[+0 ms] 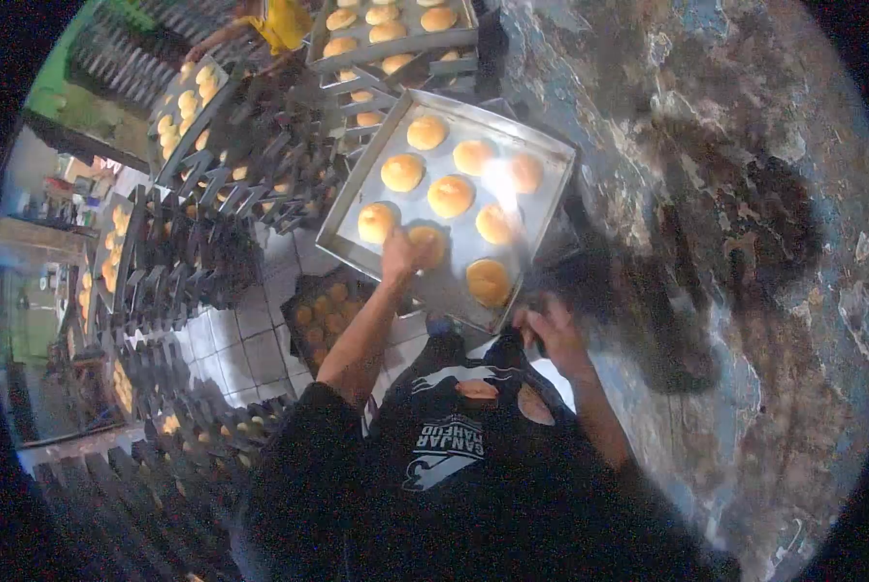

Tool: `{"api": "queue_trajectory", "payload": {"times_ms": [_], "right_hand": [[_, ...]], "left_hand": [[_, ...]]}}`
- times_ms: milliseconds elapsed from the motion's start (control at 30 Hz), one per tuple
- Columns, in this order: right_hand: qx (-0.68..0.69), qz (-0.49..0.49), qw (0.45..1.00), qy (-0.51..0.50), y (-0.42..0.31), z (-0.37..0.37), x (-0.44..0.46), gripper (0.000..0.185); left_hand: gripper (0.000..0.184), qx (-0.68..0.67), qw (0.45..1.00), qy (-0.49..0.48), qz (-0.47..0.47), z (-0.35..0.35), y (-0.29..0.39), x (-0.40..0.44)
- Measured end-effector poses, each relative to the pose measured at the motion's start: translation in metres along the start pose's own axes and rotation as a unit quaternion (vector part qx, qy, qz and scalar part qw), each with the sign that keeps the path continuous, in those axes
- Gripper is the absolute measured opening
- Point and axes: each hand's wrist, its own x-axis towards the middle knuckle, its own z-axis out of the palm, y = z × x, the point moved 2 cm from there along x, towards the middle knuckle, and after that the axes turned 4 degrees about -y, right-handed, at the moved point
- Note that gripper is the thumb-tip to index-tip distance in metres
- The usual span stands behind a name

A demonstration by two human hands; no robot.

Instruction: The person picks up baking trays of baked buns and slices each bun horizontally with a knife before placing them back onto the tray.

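Several round golden buns (451, 196) lie in a square metal tray (554, 218) in front of me, with a bright glare over its right part. My left hand (405, 260) reaches over the tray's near left side, its fingers closed round a bun (427, 248) in the front row. Near the tray's front right corner is my right hand (551, 328), with its fingers apart and nothing seen in them. It is outside the tray, close to a bun (489, 282) in that corner.
Stacked trays of buns (393, 44) stand behind the tray, more stacks (190, 112) to the left. A low tray of buns (326, 315) is near the tiled floor (235, 349). A worn wall (725, 194) rises on the right. Another person's yellow garment (284, 24) shows at the top.
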Motion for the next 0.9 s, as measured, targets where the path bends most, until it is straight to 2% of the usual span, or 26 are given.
{"api": "queue_trajectory", "payload": {"times_ms": [33,167,233,267,300,333,367,400,433,500,533,567,633,767,867,900], "right_hand": [[-0.018,-0.053,0.998,-0.03,0.005,0.007,0.016,0.027],[-0.069,-0.032,0.997,-0.027,-0.015,0.034,0.055,0.025],[-0.048,-0.031,0.998,-0.007,-0.017,0.039,0.067,0.024],[-0.031,-0.031,0.999,0.002,-0.029,0.044,0.068,0.022],[-0.034,-0.038,0.999,-0.004,-0.034,0.045,0.076,0.022],[-0.054,-0.064,0.996,-0.017,-0.037,0.048,0.083,0.025],[-0.072,-0.087,0.993,-0.031,-0.041,0.052,0.089,0.027],[-0.122,-0.081,0.989,-0.017,-0.045,0.053,0.097,0.036],[-0.123,-0.088,0.988,-0.025,-0.05,0.057,0.103,0.036],[-0.19,-0.203,0.961,-0.006,-0.076,0.067,0.108,0.045],[-0.22,-0.252,0.943,0.0,-0.088,0.071,0.107,0.045],[-0.219,-0.256,0.942,-0.003,-0.097,0.075,0.107,0.045],[-0.273,-0.223,0.936,0.001,-0.107,0.081,0.107,0.045],[-0.312,-0.236,0.92,0.0,-0.112,0.078,0.096,0.045],[-0.31,-0.221,0.924,0.014,-0.097,0.066,0.071,0.045],[-0.308,-0.261,0.914,0.031,-0.094,0.062,0.064,0.045]], "left_hand": [[0.067,-0.009,0.994,-0.109,-0.022,-0.005,0.004,0.0],[0.073,-0.031,0.995,-0.083,0.034,-0.024,0.052,-0.042],[0.089,-0.084,0.992,-0.078,0.056,-0.019,0.05,-0.052],[0.076,-0.288,0.949,-0.13,0.019,-0.027,0.054,-0.057],[0.076,-0.29,0.949,-0.12,0.022,-0.03,0.056,-0.052],[0.07,-0.455,0.884,-0.103,0.039,-0.033,0.059,-0.05],[0.064,-0.605,0.79,-0.082,0.057,-0.039,0.061,-0.05],[0.063,-0.637,0.765,-0.078,0.056,-0.046,0.062,-0.047],[0.062,-0.668,0.739,-0.074,0.055,-0.052,0.064,-0.044],[0.067,-0.802,0.581,-0.084,0.106,-0.064,0.071,-0.039],[0.069,-0.807,0.576,-0.071,0.11,-0.065,0.069,-0.031],[0.069,-0.806,0.576,-0.068,0.113,-0.069,0.071,-0.026],[0.069,-0.834,0.538,-0.048,0.114,-0.076,0.076,-0.019],[0.067,-0.835,0.532,-0.06,0.126,-0.087,0.088,-0.003],[0.069,-0.83,0.546,-0.027,0.114,-0.099,0.09,0.001],[0.069,-0.811,0.559,-0.06,0.16,-0.101,0.089,0.003]]}}
